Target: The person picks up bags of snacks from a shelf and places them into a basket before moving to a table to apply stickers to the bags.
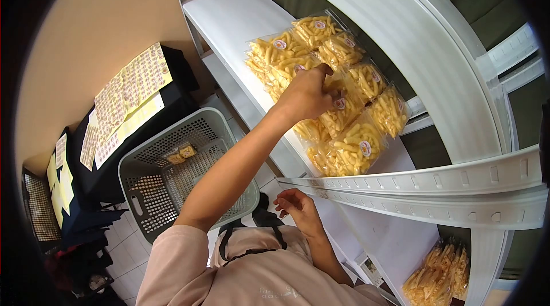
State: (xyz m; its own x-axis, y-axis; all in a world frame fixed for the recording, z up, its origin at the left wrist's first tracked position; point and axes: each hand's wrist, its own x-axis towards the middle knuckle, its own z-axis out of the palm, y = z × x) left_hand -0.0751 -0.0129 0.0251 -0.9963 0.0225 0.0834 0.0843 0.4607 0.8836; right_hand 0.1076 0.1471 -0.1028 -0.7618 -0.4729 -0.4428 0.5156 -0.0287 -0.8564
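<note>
White shelving (229, 11) stretches along the right side. Nearest the body, the right hand (299, 212) curls loosely half-open, visibly holding nothing. Farther out, the left hand (308, 93) bends parted fingers over a snack packet (342, 116), label upward; its grip and the packet's long axis are unclear.

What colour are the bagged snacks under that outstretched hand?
Yellow: the bagged snacks under the left hand show best in the head view.
</note>
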